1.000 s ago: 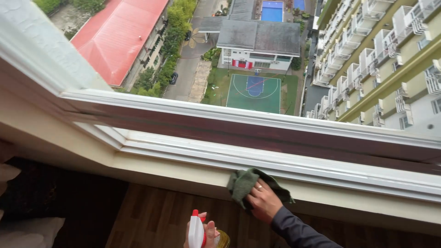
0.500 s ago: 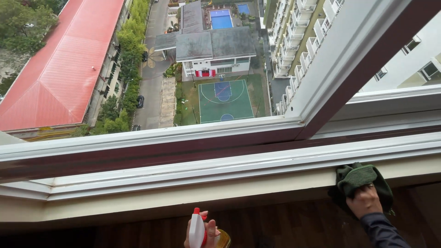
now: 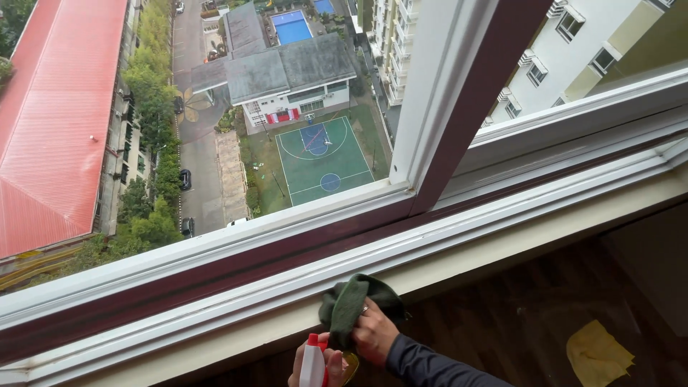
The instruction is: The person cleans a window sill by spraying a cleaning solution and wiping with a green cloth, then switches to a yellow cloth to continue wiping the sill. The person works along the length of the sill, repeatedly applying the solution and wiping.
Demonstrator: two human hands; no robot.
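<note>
- The right hand [image 3: 374, 333] grips a bunched dark green cloth [image 3: 351, 301], pressed against the cream sill [image 3: 502, 247] just below the white window track [image 3: 459, 222].
- The left hand [image 3: 315, 362], just left of the right one and touching the cloth's lower edge, is closed round a spray bottle [image 3: 312, 362]; only its white neck and red trigger top show, the rest being cut off by the picture's bottom edge.
- Above both hands the sill and track run slantwise, rising to the right, with unbroken length on either side of the cloth.
- Up and right of the hands a dark red upright frame bar [image 3: 473, 100] meets the lower rail, making a corner.
- Below and to the right of the right hand lies dark wooden floor [image 3: 516, 315], with a yellow cloth [image 3: 598, 355] lying flat on it, well apart from the hands.
- The green cloth is soft and crumpled, folded into a thick wad, its top poking above the fingers.
- Count: two hands, two cloths (one green, one yellow), one spray bottle.
- A dark grey sleeve [image 3: 437, 365] covers the right forearm.
</note>
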